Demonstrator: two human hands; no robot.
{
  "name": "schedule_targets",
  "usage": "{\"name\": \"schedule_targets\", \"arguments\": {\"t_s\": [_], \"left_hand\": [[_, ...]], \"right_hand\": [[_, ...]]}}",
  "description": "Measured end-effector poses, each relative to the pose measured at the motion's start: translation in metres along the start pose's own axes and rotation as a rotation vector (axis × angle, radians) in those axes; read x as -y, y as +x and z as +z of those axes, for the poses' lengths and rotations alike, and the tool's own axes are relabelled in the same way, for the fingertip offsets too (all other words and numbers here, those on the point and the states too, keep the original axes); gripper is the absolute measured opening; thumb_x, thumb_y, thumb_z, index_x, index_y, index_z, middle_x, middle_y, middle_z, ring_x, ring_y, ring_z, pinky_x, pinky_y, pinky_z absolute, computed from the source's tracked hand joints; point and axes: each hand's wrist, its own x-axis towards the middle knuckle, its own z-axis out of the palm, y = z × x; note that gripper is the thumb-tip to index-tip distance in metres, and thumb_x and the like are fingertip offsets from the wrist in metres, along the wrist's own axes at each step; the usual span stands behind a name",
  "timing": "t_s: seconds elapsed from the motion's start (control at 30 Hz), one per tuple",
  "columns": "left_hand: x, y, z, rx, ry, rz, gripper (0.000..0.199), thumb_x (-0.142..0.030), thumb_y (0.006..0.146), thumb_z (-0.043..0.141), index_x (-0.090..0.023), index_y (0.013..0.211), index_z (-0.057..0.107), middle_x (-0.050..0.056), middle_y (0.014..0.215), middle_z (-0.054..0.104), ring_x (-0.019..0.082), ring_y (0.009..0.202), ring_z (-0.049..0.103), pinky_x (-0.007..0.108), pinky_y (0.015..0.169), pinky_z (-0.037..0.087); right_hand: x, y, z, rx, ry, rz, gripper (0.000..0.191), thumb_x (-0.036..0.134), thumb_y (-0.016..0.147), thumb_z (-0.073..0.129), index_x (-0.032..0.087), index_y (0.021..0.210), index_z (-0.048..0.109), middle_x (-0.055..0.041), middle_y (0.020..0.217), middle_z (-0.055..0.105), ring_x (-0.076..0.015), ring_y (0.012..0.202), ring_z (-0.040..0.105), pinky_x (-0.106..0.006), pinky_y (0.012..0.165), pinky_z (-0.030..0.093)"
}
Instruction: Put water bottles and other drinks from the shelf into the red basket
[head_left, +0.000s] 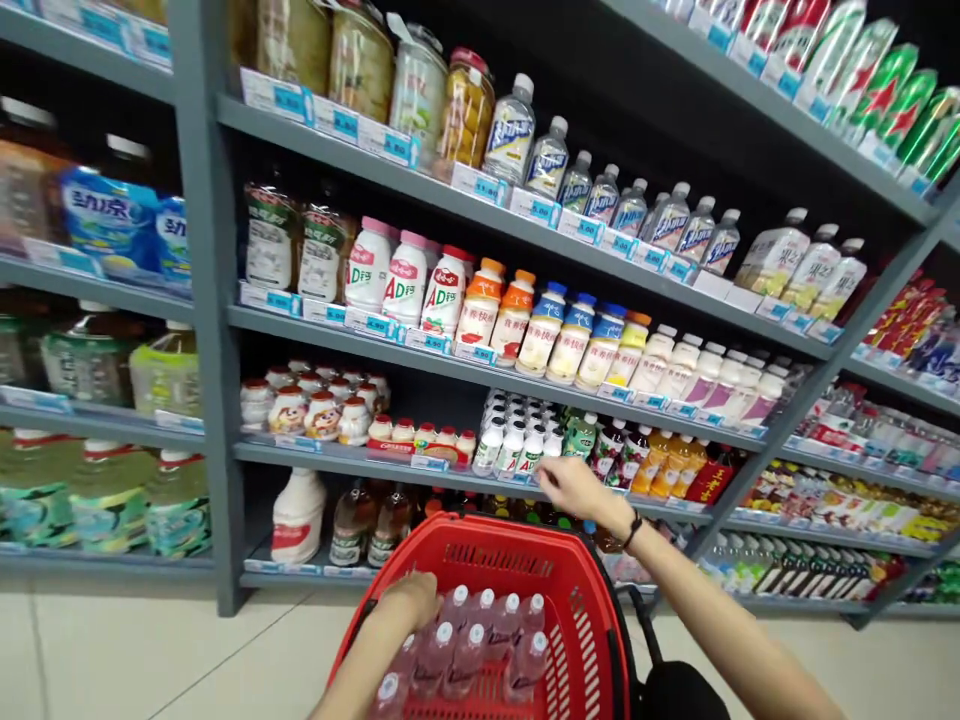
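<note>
"AD钙" on pink-capped bottles [367,268], "营养快" on blue-capped bottles [540,335], "5.00" on tag [541,210]

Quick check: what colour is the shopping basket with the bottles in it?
The shopping basket is red; it shows best in the head view, the only one.

basket [480,530]: proper bright red, slotted pattern | bottles inside [468,665]: kinda pinkish-clear, white-capped | wristband [633,529]: plain black | shelf frame [196,300]: slate grey | price tags [540,208]: blue n white | AD bottles [406,283]: white, pink- or red-capped | floor [97,650]: cream
</note>
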Motion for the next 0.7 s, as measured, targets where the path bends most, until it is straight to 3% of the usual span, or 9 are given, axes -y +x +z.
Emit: {"name": "schedule_targets", "arguments": {"t_s": [0.13, 0.3, 0.4, 0.47, 0.57, 0.63, 0.7], "left_hand": [[-0.012, 0.002, 0.003, -0.001, -0.044, 0.048, 0.042, -0.018, 0.094, 0.049, -0.002, 0.124, 0.074, 0.030, 0.124, 0.068, 0.036, 0.124, 0.066, 0.044, 0.103, 0.055], [-0.022, 0.004, 0.007, -0.005, -0.060, 0.078, 0.040, -0.016, 0.093, 0.050, -0.005, 0.122, 0.075, 0.028, 0.122, 0.069, 0.035, 0.123, 0.067, 0.043, 0.104, 0.055], [-0.020, 0.005, 0.009, -0.011, -0.052, 0.068, 0.040, -0.013, 0.093, 0.048, -0.006, 0.122, 0.076, 0.028, 0.122, 0.070, 0.034, 0.123, 0.067, 0.043, 0.104, 0.056], [-0.018, 0.007, 0.010, -0.008, -0.049, 0.062, 0.042, -0.009, 0.092, 0.047, -0.004, 0.123, 0.074, 0.028, 0.122, 0.070, 0.033, 0.123, 0.067, 0.042, 0.104, 0.055], [-0.014, 0.010, 0.009, -0.001, -0.057, 0.063, 0.044, -0.006, 0.090, 0.046, -0.002, 0.125, 0.073, 0.029, 0.123, 0.069, 0.033, 0.124, 0.067, 0.041, 0.104, 0.056], [-0.013, 0.011, 0.007, -0.007, -0.069, 0.070, 0.046, -0.005, 0.088, 0.046, -0.004, 0.125, 0.074, 0.029, 0.123, 0.069, 0.033, 0.124, 0.067, 0.042, 0.103, 0.056], [-0.013, 0.009, 0.004, -0.020, -0.084, 0.082, 0.047, -0.004, 0.085, 0.048, -0.005, 0.125, 0.074, 0.028, 0.123, 0.069, 0.033, 0.124, 0.066, 0.043, 0.104, 0.055]], "right_hand": [[0.000, 0.063, -0.107, -0.148, -0.146, -0.069, 0.027, 0.020, 0.104, 0.038, 0.013, 0.110, 0.063, -0.0129, 0.102, 0.072, -0.0199, 0.090, 0.063, -0.028, 0.079, 0.039], [0.013, 0.141, -0.223, -0.660, -0.317, -0.120, 0.022, 0.016, 0.100, 0.039, 0.013, 0.104, 0.061, -0.0090, 0.091, 0.069, -0.0194, 0.082, 0.062, -0.028, 0.079, 0.044], [0.009, 0.190, -0.281, -0.840, -0.309, -0.125, 0.022, 0.013, 0.096, 0.042, 0.014, 0.112, 0.058, -0.0105, 0.098, 0.069, -0.0220, 0.093, 0.065, -0.034, 0.090, 0.049], [0.003, 0.222, -0.315, -0.935, -0.261, -0.063, 0.021, 0.015, 0.096, 0.046, 0.014, 0.115, 0.056, -0.0133, 0.104, 0.068, -0.0256, 0.101, 0.066, -0.041, 0.096, 0.050], [-0.011, 0.267, -0.354, -1.024, -0.122, 0.144, 0.028, 0.024, 0.099, 0.047, 0.008, 0.123, 0.050, -0.0204, 0.114, 0.065, -0.0304, 0.111, 0.067, -0.048, 0.098, 0.050], [-0.020, 0.291, -0.369, -1.012, -0.060, 0.263, 0.038, 0.032, 0.102, 0.044, 0.002, 0.126, 0.046, -0.0264, 0.120, 0.062, -0.0319, 0.117, 0.067, -0.049, 0.098, 0.050], [-0.028, 0.310, -0.375, -0.969, -0.065, 0.199, 0.047, 0.038, 0.102, 0.047, -0.004, 0.124, 0.046, -0.0324, 0.119, 0.061, -0.0345, 0.114, 0.069, -0.051, 0.094, 0.052]]}}
